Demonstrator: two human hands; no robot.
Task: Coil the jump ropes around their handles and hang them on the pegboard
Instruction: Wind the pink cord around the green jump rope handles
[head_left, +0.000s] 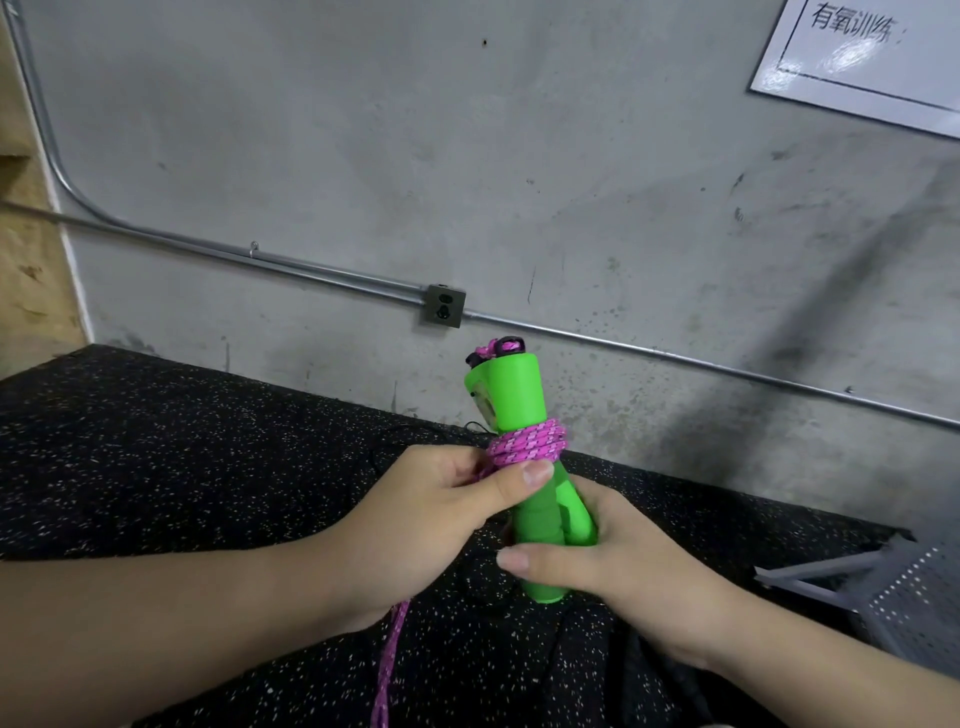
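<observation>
Two bright green jump rope handles (511, 400) are held together upright at the centre of the head view. A pink braided rope (527, 441) is coiled several turns around their upper half. My right hand (618, 561) grips the handles' lower ends from the right. My left hand (431, 514) pinches the rope just below the coil, thumb pressed on the handles. The loose rope tail (389, 660) hangs down under my left wrist to the bottom edge. No pegboard is in view.
A black speckled rubber floor (182, 457) lies below my hands. A grey concrete wall (467, 156) with a metal conduit (311, 273) and a socket box (442, 306) stands behind. A grey perforated metal piece (904, 597) sits at the right, a white sign (872, 52) top right.
</observation>
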